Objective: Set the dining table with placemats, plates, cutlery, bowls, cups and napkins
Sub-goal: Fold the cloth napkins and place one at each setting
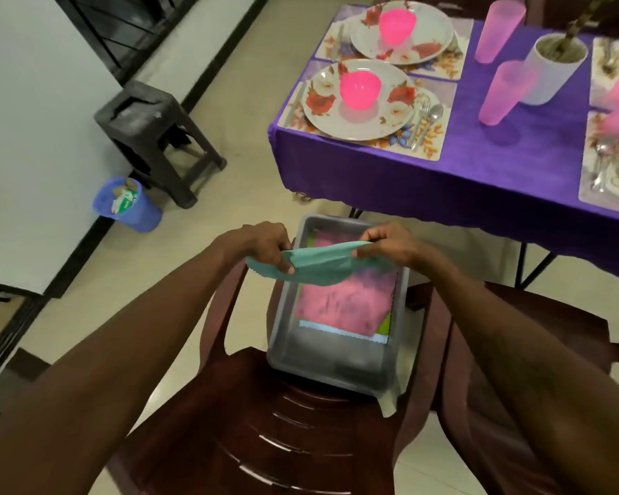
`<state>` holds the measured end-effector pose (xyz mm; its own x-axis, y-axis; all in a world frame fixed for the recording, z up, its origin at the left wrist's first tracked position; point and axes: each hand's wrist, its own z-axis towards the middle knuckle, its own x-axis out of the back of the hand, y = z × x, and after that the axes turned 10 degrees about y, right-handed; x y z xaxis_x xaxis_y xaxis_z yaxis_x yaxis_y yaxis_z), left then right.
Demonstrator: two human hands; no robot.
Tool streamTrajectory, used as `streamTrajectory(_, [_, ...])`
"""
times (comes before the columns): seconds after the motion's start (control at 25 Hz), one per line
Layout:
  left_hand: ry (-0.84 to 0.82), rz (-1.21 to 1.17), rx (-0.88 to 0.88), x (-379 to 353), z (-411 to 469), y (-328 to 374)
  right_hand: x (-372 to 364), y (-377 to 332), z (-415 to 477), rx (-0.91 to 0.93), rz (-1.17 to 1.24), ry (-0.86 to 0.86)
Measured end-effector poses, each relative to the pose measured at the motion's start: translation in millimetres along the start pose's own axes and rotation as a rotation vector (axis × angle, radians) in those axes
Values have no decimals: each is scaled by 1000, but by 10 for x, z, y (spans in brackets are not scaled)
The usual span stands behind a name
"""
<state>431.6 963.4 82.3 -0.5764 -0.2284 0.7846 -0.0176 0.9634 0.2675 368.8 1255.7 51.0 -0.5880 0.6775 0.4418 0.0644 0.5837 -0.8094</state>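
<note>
A teal napkin point(318, 264) is stretched between my two hands above a grey tray point(290, 337). My left hand point(265, 244) pinches its left end and my right hand point(386, 246) pinches its right end. In the tray lies a pink napkin point(347, 301) over a green one and a light blue one. The tray rests on a dark brown plastic chair point(283, 434). On the purple table point(479, 173) stand floral placemats point(422, 144) with flowered plates point(358, 126), pink bowls point(360, 89), cutlery point(426, 119) and pink cups point(504, 92).
A black plastic stool point(154, 137) and a blue waste bin point(126, 205) stand by the white wall at left. A white pot point(551, 69) with a plant sits on the table. A second brown chair point(515, 369) is at right.
</note>
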Motion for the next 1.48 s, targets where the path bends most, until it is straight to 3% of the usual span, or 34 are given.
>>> streamTrajectory(0.08, [43, -260, 53, 165, -423, -46, 78, -208, -286, -58, 254, 39])
streamTrajectory(0.2, [184, -992, 151, 297, -905, -32, -19, -592, -611, -122, 476, 105])
streamTrajectory(0.28, [278, -1350, 185, 309, -1156, 25, -212, -930, -777, -153, 603, 171])
streamTrajectory(0.4, [349, -1576, 139, 363, -1468, 5, -433, -1377, -982, -199, 862, 179])
streamTrajectory(0.56, [215, -1957, -90, 426, -2043, -324, -740, -1914, -1293, -206, 1185, 132])
streamTrajectory(0.72, [129, -1895, -179, 307, -2371, -607, -1119, -2237, -1440, -180, 1361, 168])
streamTrajectory(0.88, [198, -1940, -4, 332, -2388, -685, -1457, -2251, -1518, -145, 1499, 111])
streamTrajectory(1.0, [238, -1991, 75, 392, -2330, -682, -1618, -2181, -1396, -181, 1365, 114])
streamTrajectory(1.12, [278, -1986, 85, 463, -2298, -741, -1643, -2141, -1168, -272, 1272, 274])
streamTrajectory(1.36, [211, -1580, 74, 482, -2061, -998, -1701, -2153, -877, -245, 1316, 363])
streamTrajectory(1.48, [247, -1608, 178, 501, -1899, -1095, -1733, -2211, -784, -205, 1281, 324])
